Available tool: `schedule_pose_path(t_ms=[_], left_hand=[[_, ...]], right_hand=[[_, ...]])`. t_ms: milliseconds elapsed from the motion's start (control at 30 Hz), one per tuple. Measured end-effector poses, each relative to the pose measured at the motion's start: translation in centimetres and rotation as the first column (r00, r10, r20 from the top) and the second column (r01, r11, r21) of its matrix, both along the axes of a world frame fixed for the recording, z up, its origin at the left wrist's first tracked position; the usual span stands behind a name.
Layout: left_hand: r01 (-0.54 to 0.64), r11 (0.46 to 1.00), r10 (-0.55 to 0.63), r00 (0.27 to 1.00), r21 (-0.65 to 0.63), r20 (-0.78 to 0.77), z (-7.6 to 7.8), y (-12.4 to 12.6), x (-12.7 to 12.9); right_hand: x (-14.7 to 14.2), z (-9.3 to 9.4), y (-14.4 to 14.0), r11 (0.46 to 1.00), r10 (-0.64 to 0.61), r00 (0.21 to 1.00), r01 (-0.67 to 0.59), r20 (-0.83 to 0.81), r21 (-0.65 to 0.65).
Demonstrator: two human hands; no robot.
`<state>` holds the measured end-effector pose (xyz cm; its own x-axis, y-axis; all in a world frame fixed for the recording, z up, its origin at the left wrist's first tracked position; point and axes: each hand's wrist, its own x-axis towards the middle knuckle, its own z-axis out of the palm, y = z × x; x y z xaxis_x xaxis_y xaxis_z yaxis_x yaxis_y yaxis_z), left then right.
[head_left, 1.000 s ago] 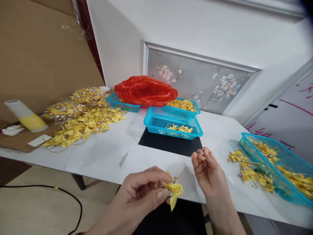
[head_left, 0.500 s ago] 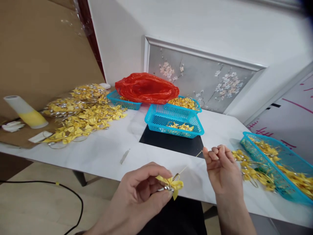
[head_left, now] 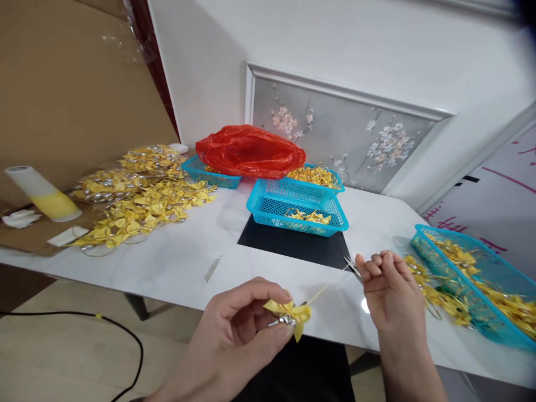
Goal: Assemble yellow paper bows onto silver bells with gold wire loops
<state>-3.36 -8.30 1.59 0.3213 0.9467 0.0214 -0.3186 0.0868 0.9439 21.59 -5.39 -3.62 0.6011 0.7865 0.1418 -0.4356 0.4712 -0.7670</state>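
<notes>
Pinching a yellow bow [head_left: 288, 314], the left hand [head_left: 243, 335] holds steady while the right hand [head_left: 391, 290], clenched on scissors [head_left: 353, 267], has drawn the thread [head_left: 324, 287] rightward.

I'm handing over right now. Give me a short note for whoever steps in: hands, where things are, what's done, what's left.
Left hand: pinching a yellow bow with a small bell, above the table edge.
Right hand: closed on a thin gold thread running taut to the bow; small scissor tips poke out of the grip.
Done: bows piled at far left.
Left: thread uncut; more pieces in the right basket.
</notes>
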Motion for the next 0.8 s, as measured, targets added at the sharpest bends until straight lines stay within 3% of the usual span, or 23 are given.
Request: schedule_pose_path(t_ms=[200,300,400,467,533,567,700,800], left_hand=[[-0.012,0.995,0.011,1.000,0.100,0.012,-0.6,0.4,-0.1],[0.019,0.999,-0.020,0.998,0.028,0.054,-0.9,0.6,-0.2],[0.085,0.991,-0.073,0.991,-0.105,0.111,-1.1,0.9,-0.5],[0.129,0.978,-0.102,0.981,-0.162,0.165,-1.3,1.1,-0.8],[0.174,0.968,-0.130,0.964,-0.181,0.231,-1.4,1.3,-0.9],[0.194,0.964,-0.143,0.955,-0.181,0.261,-1.4,1.4,-1.0],[0.229,0.951,-0.162,0.942,-0.210,0.292,-1.4,1.8,-0.7],[0.241,0.942,-0.178,0.949,-0.233,0.262,-1.3,1.8,-0.5]], right_hand=[[-1.4,0.0,-0.4,0.997,0.081,0.992,-0.081,0.095,-0.008],[-3.3,0.6,-1.5,0.969,0.247,0.946,-0.238,0.209,-0.068],[-5.6,1.8,-3.2,0.890,0.455,0.824,-0.425,0.337,-0.165],[-6.7,2.8,-4.1,0.821,0.566,0.670,-0.511,0.479,-0.256],[-7.6,3.6,-4.5,0.798,0.585,0.539,-0.516,0.606,-0.312],[-7.9,3.9,-4.6,0.809,0.563,0.510,-0.500,0.650,-0.309],[-8.6,4.4,-4.1,0.882,0.431,0.569,-0.428,0.701,-0.194],[-8.7,4.7,-3.8,0.882,0.434,0.598,-0.433,0.673,-0.184]])
